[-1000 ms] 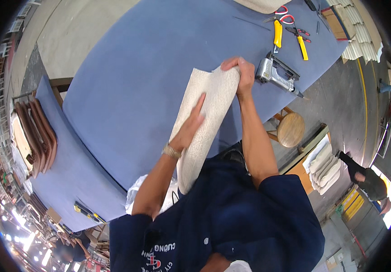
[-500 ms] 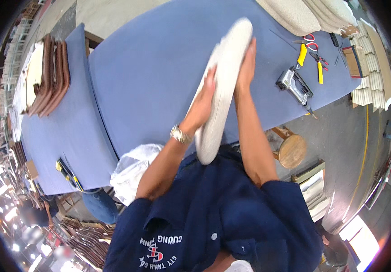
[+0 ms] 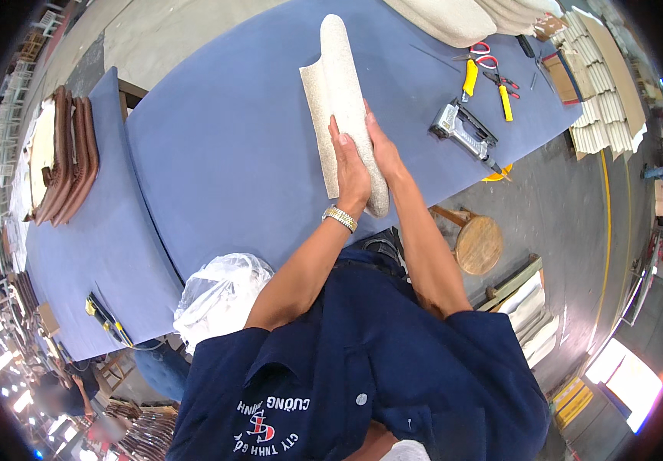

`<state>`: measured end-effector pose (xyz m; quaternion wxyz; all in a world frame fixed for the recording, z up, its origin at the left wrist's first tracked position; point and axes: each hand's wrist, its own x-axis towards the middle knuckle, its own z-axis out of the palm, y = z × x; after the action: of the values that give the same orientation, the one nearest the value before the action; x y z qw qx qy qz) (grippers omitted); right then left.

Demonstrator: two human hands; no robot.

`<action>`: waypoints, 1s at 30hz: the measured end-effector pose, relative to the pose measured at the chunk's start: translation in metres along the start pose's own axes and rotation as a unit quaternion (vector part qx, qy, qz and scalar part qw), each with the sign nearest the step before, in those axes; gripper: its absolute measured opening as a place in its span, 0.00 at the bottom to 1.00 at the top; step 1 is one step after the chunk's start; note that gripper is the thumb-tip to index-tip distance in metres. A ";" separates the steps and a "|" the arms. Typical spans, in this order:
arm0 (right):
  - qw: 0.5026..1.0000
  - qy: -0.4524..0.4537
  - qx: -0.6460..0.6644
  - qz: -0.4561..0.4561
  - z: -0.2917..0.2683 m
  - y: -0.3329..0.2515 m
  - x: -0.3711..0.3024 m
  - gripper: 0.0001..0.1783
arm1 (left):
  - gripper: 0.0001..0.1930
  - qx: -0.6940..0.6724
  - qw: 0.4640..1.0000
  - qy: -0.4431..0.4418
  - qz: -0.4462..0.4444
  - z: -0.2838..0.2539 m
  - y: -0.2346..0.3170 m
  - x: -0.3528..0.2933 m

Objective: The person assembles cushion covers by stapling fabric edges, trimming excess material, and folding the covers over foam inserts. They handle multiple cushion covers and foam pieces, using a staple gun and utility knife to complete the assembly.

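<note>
A long cream fabric-covered padded piece, probably a cushioned seat or back panel, is on edge over the blue table. A flat fabric flap sticks out along its left side. My left hand lies along the piece's left face, with a metal-band watch on the wrist. Against the opposite face presses my right hand, fingers straight. Between them the two palms hold the piece, its rounded near end close to my body.
To the right lie a staple gun, yellow-handled pliers and red-handled scissors. Cream padded pieces are stacked at the far edge. Brown padded pieces stand left. A plastic bag and wooden stool flank me.
The padded piece has come down and turned more upright in view, its far end shifting left. Its fabric flap now shows on the left. Both hands moved with it, still on opposite faces.
</note>
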<state>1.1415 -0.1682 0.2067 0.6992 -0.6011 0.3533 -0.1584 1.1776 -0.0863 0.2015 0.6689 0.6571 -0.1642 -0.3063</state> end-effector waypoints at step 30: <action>0.965 0.217 0.037 -0.144 -0.094 0.066 0.071 0.37 | 0.39 -0.008 0.997 -0.047 -0.056 -0.171 0.079 0.100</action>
<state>1.1136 -0.2682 0.1196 0.5973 -0.5705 0.4000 -0.3972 1.3748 -0.0197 0.2464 0.6474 0.6450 -0.1563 -0.3749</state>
